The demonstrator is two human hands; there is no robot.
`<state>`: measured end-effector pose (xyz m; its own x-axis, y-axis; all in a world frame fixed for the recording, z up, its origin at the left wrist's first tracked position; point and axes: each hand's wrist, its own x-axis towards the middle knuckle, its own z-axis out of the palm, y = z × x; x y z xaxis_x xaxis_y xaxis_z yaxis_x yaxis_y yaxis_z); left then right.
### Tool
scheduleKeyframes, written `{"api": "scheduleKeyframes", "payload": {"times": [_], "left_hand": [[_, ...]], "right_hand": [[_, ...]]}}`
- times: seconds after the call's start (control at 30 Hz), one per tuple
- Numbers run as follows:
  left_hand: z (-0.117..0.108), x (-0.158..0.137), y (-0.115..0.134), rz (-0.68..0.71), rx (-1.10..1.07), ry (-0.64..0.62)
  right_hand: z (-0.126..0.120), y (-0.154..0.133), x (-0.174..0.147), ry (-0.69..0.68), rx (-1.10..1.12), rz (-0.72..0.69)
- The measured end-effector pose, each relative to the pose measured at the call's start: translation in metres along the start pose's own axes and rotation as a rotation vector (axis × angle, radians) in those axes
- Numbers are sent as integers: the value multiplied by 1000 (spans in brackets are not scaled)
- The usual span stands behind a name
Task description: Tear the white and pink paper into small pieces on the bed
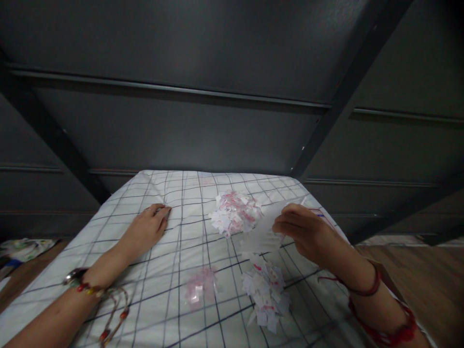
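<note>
Paper heaps (235,212) on sheet (163,299)

Your bare left arm wears a beaded bracelet (89,289) with dangling cords; your right wrist wears red thread bands (369,289).

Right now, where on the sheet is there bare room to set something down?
Bare: the checked sheet between the left hand and the pink scraps, and its far edge. Crowded: the far pile, near pile and the right hand holding paper.

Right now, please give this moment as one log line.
left hand: flat on checked sheet | right hand: holds white paper | paper-scrap piles: three
</note>
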<state>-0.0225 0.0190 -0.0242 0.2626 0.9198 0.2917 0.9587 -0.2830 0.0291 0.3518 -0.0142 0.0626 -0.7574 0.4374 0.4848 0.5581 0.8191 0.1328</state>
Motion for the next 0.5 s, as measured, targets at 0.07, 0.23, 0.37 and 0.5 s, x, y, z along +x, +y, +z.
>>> {"api": "scheduleKeyframes", "payload": {"times": [0.07,0.23,0.37,0.5], "left_hand": [[0,0,0,-8,5,1],[2,0,-1,-3,-5,24],[2,0,-1,-1,-1,15],[-1,0,1,11,-19,7]], "right_hand": [[-1,2,-2,39,36,23],[-3,3,-3,54,22,28],[-11,-1,-2,-37,130,22],[-9,-1,-4,49,145,27]]}}
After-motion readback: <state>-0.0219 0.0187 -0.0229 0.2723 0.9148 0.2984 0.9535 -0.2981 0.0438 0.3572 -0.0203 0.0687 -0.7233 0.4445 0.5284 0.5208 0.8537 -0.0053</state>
